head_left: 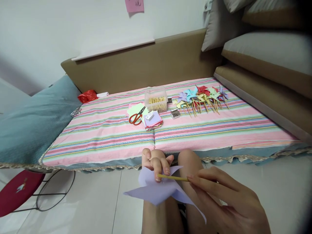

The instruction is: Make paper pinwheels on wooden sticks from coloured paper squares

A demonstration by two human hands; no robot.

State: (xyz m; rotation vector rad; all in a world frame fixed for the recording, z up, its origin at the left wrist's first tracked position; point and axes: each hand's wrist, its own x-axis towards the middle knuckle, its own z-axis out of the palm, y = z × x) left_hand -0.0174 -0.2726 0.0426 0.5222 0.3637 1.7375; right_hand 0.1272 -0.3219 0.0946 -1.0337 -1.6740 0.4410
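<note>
A light purple paper pinwheel (156, 193) is above my knees, its pointed blades spreading out. My left hand (158, 163) grips it near the centre, with fingertips on the paper and part of the hand hidden behind it. Between the thumb and fingers of my right hand (231, 198) is a thin wooden stick (175, 178), which points left. The stick's far end is at the pinwheel's centre, close to my left fingertips. Whether stick and paper are joined cannot be made out.
On the striped couch cover (109, 130) lie red-handled scissors (136, 119), stacked paper squares (153, 122), a clear box of sticks (156, 100), a small box of pins (175, 113) and several finished pinwheels (191, 94). Cushions (268, 48) rise at right; a red stool (21, 191) stands left.
</note>
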